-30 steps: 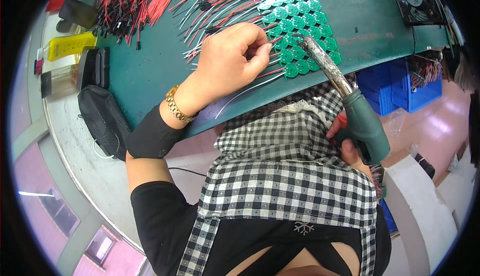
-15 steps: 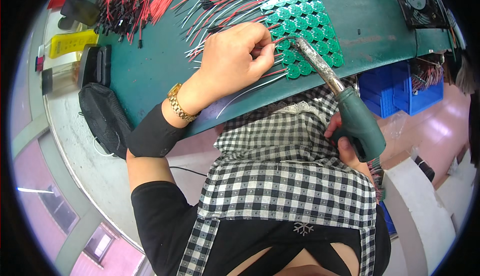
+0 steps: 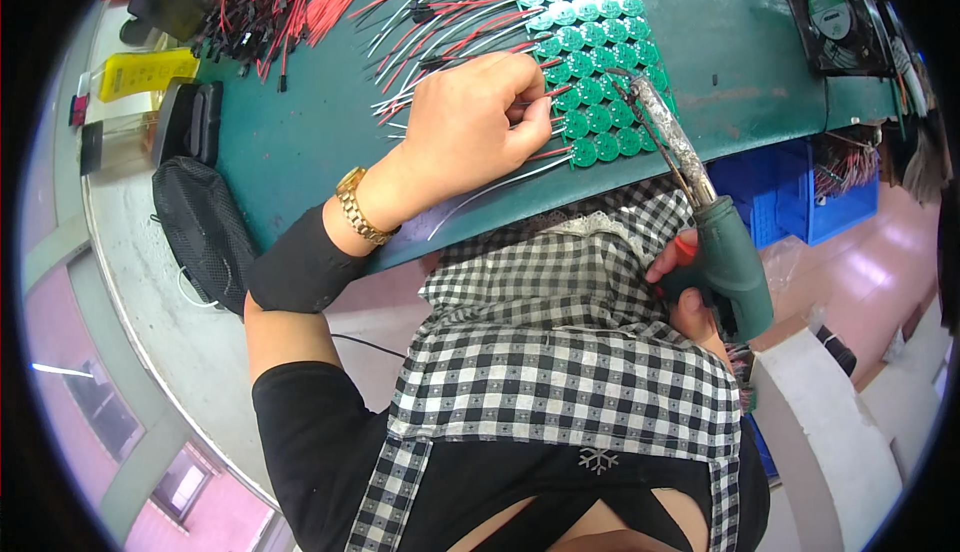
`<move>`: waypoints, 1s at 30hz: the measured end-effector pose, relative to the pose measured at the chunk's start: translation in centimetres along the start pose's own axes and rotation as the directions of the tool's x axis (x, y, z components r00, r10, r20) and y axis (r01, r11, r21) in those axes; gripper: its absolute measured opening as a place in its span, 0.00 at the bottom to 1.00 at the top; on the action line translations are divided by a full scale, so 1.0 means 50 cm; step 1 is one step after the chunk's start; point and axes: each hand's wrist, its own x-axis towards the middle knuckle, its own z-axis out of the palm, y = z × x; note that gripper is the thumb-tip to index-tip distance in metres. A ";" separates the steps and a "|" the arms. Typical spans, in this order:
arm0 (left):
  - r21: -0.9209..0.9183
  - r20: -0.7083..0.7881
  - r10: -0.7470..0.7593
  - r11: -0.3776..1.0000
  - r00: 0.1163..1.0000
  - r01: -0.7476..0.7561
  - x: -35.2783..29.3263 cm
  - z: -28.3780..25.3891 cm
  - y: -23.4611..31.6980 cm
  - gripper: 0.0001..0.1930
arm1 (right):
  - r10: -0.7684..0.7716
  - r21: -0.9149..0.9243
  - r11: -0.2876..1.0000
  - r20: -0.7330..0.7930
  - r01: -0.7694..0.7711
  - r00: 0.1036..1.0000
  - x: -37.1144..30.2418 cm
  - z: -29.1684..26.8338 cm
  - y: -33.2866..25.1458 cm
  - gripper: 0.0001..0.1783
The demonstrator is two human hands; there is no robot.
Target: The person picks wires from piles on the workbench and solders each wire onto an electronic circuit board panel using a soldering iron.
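My left hand pinches a thin red wire at the left edge of a panel of round green circuit boards. The wire's end lies on one of the boards. My right hand is wrapped round the dark green handle of a soldering gun, with a finger by its red trigger. The gun's bent tip hovers over the right part of the panel, apart from the wire. Red, white and black wires stick out leftward from the panel's other boards.
Bundles of red and black wires lie at the far left. A black fan stands far right. Blue bins sit below the table's right edge. A black mesh pouch and a yellow bottle are at the left.
The soldering gun's tip has drawn away from the red wire's end, to the right. More of the red trigger shows now. My left hand has stayed nearly in place.
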 end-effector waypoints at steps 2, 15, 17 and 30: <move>-0.023 0.003 -0.024 0.999 1.000 0.024 -0.008 -0.006 0.001 0.05 | 0.027 -0.014 1.000 0.050 -0.026 0.998 -0.002 -0.001 -0.002 0.34; 0.330 -0.031 0.032 0.944 0.999 -0.020 -0.021 -0.223 0.018 0.07 | 0.075 0.134 0.990 -0.191 -0.050 0.979 -0.073 0.102 -0.091 0.41; 0.563 -0.254 -0.147 0.781 0.956 0.270 0.010 -0.287 -0.065 0.09 | 0.073 0.137 0.989 -0.173 -0.049 0.982 -0.074 0.102 -0.085 0.41; 0.438 -0.570 -0.016 0.840 0.821 0.320 0.024 -0.348 -0.252 0.07 | 0.008 0.026 1.000 0.023 -0.009 1.000 -0.064 0.064 -0.064 0.36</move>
